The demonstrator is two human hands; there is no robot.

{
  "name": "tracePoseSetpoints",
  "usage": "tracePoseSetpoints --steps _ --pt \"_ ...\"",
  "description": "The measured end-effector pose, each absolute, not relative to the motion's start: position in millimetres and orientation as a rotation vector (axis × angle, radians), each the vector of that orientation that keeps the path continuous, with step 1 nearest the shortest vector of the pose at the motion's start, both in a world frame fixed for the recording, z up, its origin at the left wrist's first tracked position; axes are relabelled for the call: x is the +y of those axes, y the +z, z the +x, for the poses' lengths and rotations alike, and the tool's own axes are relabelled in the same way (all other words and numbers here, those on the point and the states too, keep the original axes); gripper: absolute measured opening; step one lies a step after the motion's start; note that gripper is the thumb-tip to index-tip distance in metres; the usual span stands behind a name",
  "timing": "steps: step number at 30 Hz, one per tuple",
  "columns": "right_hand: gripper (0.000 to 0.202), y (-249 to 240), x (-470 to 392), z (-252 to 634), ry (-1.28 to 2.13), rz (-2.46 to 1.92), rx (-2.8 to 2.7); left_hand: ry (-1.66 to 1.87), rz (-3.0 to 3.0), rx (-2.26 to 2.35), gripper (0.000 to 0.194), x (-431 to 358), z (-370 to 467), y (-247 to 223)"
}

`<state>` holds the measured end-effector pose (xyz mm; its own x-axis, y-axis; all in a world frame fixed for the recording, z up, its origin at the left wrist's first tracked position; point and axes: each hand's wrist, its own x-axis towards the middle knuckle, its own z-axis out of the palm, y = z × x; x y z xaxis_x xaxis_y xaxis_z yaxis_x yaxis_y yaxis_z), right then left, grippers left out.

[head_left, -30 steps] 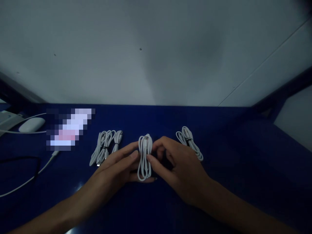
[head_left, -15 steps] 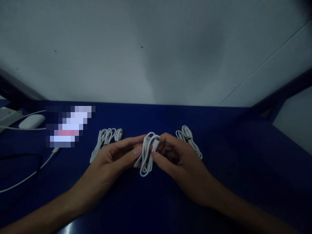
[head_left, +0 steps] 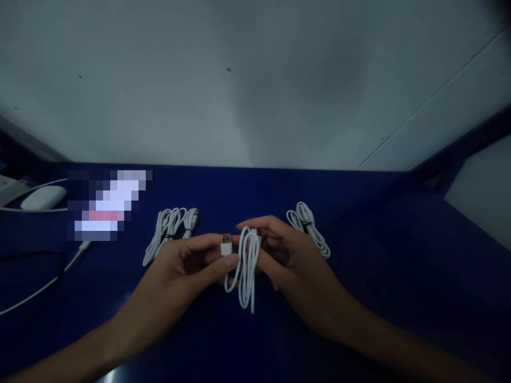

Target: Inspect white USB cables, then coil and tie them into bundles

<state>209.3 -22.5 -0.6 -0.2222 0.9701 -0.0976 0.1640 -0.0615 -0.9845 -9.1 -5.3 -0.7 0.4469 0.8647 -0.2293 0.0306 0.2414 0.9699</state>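
Observation:
Between my two hands hangs a coiled white USB cable [head_left: 248, 271], its loops drooping over the blue table. My left hand [head_left: 179, 271] pinches the cable near its USB plug [head_left: 226, 244], which points up with its metal end showing. My right hand [head_left: 291, 260] grips the bundle from the right side; its thumb is partly behind the loops, and another plug end is half hidden by its fingers. Beyond my left hand lie tied white cable bundles [head_left: 170, 226]. Past my right hand rests one more tied white cable bundle [head_left: 307, 226] with a dark tie.
On the left lies a pixelated bright-screened device [head_left: 115, 205] with a white cord [head_left: 43, 291] plugged in. A white rounded object [head_left: 43, 198] sits further left by more cords. A pale wall [head_left: 247, 106] rises behind the blue table [head_left: 247, 186].
The USB plug has come away from the coil and now stands up in my left fingers. The loops have turned and hang lower beside my right hand.

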Motion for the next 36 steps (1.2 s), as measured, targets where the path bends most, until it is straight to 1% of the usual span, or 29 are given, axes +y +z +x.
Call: tracePoseSetpoints --steps 6,11,15,18,23,25,27,30,34,36 --pt "0.027 -5 -20 211 1.385 -1.206 -1.371 0.742 1.036 0.909 0.025 -1 -10 -7" --pt "0.031 -7 -16 214 1.213 -1.288 -1.419 0.799 0.953 0.907 0.018 -1 -11 -11" --pt "0.028 -3 -14 213 1.12 -1.324 -1.394 0.848 0.881 0.85 0.019 -3 -9 -9" --pt "0.027 4 -13 213 1.194 -1.277 -1.297 0.873 0.815 0.833 0.022 -3 -9 -7" --pt "0.036 7 -11 216 1.417 -1.181 -1.141 0.908 0.817 0.891 0.021 -2 -11 -3" --pt "0.034 3 -11 218 1.491 -1.157 -1.08 0.9 0.834 0.881 0.025 -1 -11 -4" --pt "0.027 -2 -10 219 1.556 -1.145 -1.03 0.889 0.851 0.872 0.027 -1 -10 -6" --pt "0.014 -5 -11 219 1.582 -1.14 -1.06 0.9 0.869 0.894 0.023 -2 -9 -7" --pt "0.02 1 -14 219 1.481 -1.148 -1.237 0.907 0.905 0.903 0.023 -4 -8 -5" --pt "0.018 5 -15 219 1.429 -1.146 -1.309 0.921 0.944 0.911 0.022 -5 -8 -6"
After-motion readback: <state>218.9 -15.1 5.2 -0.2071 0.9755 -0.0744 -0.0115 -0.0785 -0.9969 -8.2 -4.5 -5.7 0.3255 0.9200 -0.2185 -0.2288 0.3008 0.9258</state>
